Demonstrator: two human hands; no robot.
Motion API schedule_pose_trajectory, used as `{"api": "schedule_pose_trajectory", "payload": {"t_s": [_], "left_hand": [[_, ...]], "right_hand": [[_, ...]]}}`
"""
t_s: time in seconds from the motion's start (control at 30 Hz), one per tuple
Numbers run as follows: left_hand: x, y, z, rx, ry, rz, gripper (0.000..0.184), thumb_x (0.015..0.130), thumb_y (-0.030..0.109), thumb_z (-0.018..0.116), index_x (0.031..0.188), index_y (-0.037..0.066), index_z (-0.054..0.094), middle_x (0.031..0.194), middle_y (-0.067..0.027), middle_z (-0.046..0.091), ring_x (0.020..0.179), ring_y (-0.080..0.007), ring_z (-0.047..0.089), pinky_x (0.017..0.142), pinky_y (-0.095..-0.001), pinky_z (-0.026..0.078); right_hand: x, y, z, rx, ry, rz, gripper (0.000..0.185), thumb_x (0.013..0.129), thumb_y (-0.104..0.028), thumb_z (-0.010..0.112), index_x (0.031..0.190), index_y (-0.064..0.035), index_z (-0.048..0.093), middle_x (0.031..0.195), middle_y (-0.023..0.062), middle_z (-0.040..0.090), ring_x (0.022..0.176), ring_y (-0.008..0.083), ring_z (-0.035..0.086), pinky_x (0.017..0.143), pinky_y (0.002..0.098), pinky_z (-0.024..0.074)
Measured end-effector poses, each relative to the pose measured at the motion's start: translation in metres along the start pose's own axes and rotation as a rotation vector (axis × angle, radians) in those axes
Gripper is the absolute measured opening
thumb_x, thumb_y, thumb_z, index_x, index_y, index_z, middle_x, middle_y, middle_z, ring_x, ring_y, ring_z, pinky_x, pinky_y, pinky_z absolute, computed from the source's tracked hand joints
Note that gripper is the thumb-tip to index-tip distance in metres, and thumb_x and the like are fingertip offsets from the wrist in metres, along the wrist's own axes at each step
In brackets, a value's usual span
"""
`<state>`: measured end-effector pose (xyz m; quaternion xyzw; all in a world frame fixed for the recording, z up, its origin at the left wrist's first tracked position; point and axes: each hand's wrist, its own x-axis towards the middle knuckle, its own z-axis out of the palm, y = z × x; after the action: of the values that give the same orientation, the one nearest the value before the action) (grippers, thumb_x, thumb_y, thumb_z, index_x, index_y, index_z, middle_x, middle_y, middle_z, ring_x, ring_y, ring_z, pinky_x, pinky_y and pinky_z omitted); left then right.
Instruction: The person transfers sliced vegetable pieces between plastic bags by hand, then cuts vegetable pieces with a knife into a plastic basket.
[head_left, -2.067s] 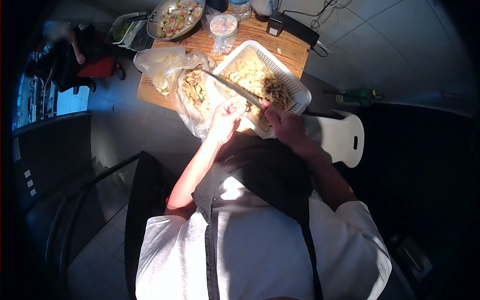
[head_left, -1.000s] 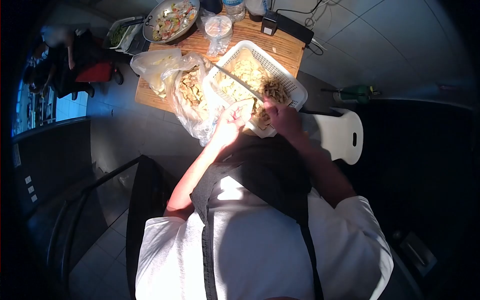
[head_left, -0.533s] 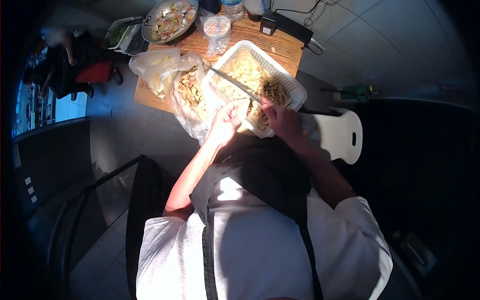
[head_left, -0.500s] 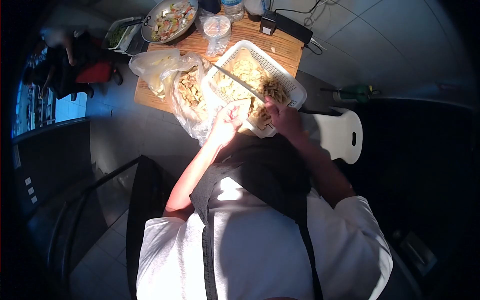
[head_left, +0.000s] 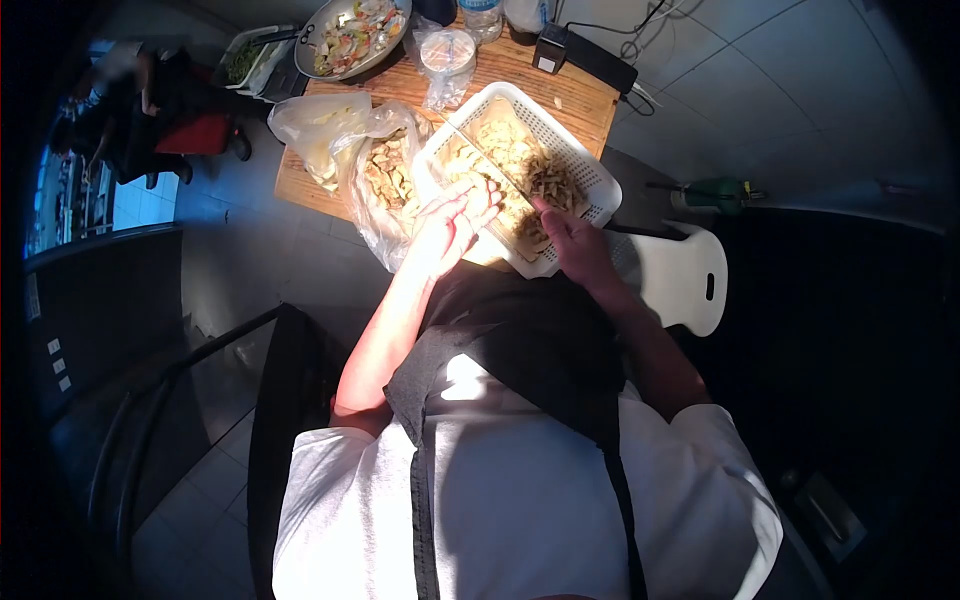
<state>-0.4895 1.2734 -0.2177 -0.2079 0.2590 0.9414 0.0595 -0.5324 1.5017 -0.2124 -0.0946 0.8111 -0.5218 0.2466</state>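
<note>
My right hand [head_left: 580, 245] is closed around the handle of a knife [head_left: 488, 160], whose long thin blade points up and left across a white plastic basket [head_left: 598, 185]. Pale cut pieces [head_left: 500, 140] fill much of the basket, and browner scraps [head_left: 555, 185] lie in its right part. Over the basket's near left edge, my left hand [head_left: 450, 225] is turned palm up with its fingers apart; bright light makes its fingertips hard to read. Left of the basket, a clear plastic bag [head_left: 365, 225] holds brownish-pale pieces [head_left: 390, 175].
A pan [head_left: 308, 60] of mixed food stands at the back of the wooden table [head_left: 490, 68], near a wrapped round tub [head_left: 447, 52], a bottle [head_left: 482, 20] and a black power adapter [head_left: 590, 70]. A white stool [head_left: 690, 275] is at right; a person [head_left: 115, 110] sits far left.
My left hand has opened its fingers, and the pale piece it held no longer shows clearly. The knife stays in my right hand, its blade now seen more edge-on. The view has shifted slightly.
</note>
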Motion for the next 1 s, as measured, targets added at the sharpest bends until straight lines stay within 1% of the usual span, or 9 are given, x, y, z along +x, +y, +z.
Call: {"api": "schedule_pose_trajectory", "payload": {"t_s": [0.03,0.2,0.3,0.4,0.5,0.6,0.8,0.9,1.0], "left_hand": [[0.002,0.001,-0.002,-0.031,-0.031,-0.023,0.031,0.097,0.002,0.048,0.126,-0.006,0.048,0.116,-0.0202,0.062,0.116,-0.0363,0.059,0.104,-0.0487,0.046],[0.001,-0.003,-0.007,-0.045,-0.131,0.016,0.033,0.095,0.003,0.054,0.127,-0.005,0.048,0.114,-0.0152,0.062,0.112,-0.0329,0.061,0.104,-0.0479,0.046],[0.001,-0.006,-0.017,-0.005,-0.156,0.016,0.032,0.096,0.007,0.056,0.126,-0.003,0.05,0.113,-0.0121,0.062,0.11,-0.0299,0.062,0.103,-0.0463,0.048],[0.0,-0.005,-0.011,0.042,-0.121,0.008,0.028,0.098,0.01,0.055,0.125,0.0,0.052,0.113,-0.0113,0.062,0.109,-0.0287,0.062,0.102,-0.0441,0.049],[-0.001,-0.003,0.002,-0.025,-0.096,0.052,0.026,0.098,0.01,0.054,0.123,0.002,0.053,0.113,-0.0116,0.062,0.108,-0.0287,0.063,0.1,-0.0414,0.05],[0.001,0.001,0.006,-0.018,-0.093,0.067,0.025,0.099,0.01,0.054,0.122,0.003,0.054,0.114,-0.0111,0.062,0.107,-0.0274,0.063,0.098,-0.0386,0.052],[0.005,0.001,-0.006,-0.064,-0.055,0.069,0.018,0.099,0.012,0.054,0.112,0.0,0.06,0.111,-0.0102,0.065,0.101,-0.0205,0.065,0.091,-0.0334,0.055],[0.006,-0.007,-0.009,-0.065,-0.002,0.148,0.016,0.098,0.01,0.057,0.111,0.002,0.061,0.109,-0.0069,0.065,0.098,-0.0159,0.063,0.091,-0.0311,0.054],[0.007,-0.01,-0.008,-0.04,0.043,0.207,0.024,0.096,0.004,0.056,0.12,0.003,0.057,0.11,-0.0045,0.065,0.097,-0.0151,0.063,0.091,-0.0306,0.052]], "right_hand": [[-0.001,-0.003,-0.001,-0.004,-0.005,0.003,0.042,0.101,-0.043,0.049,0.13,-0.0154,0.062,0.085,0.0087,0.07,0.08,0.0157,0.066,0.077,0.0303,0.0499],[-0.004,-0.019,-0.001,0.043,0.004,-0.011,0.044,0.101,-0.042,0.049,0.129,-0.0104,0.063,0.075,0.0054,0.066,0.067,0.0098,0.058,0.07,0.0283,0.0481],[-0.006,-0.025,-0.005,0.066,-0.034,0.067,0.044,0.101,-0.041,0.05,0.128,-0.0091,0.063,0.073,0.0045,0.064,0.065,0.0085,0.056,0.069,0.0276,0.0477],[-0.003,-0.013,0.001,0.104,-0.014,-0.012,0.043,0.101,-0.04,0.05,0.128,-0.0094,0.063,0.084,0.0082,0.07,0.075,0.0117,0.064,0.075,0.0284,0.0495],[-0.006,-0.015,0.003,0.069,0.028,-0.148,0.042,0.101,-0.039,0.05,0.127,-0.009,0.063,0.101,0.0135,0.072,0.093,0.0172,0.069,0.085,0.0299,0.0499],[-0.007,-0.018,0.001,0.073,-0.004,-0.094,0.041,0.101,-0.038,0.05,0.126,-0.0084,0.064,0.112,0.0163,0.069,0.106,0.0209,0.067,0.091,0.031,0.0486],[-0.008,-0.025,0.003,0.084,0.022,-0.118,0.039,0.101,-0.036,0.05,0.125,-0.0095,0.064,0.108,0.0157,0.07,0.1,0.0196,0.068,0.087,0.0306,0.05],[-0.011,-0.027,0.003,0.046,0.01,-0.096,0.037,0.1,-0.036,0.051,0.123,-0.012,0.066,0.104,0.0165,0.07,0.096,0.0232,0.07,0.084,0.0326,0.0513],[-0.015,-0.033,0.007,-0.042,0.076,-0.248,0.034,0.099,-0.038,0.053,0.119,-0.0152,0.068,0.095,0.0181,0.07,0.09,0.0293,0.07,0.078,0.0363,0.0528]]}}
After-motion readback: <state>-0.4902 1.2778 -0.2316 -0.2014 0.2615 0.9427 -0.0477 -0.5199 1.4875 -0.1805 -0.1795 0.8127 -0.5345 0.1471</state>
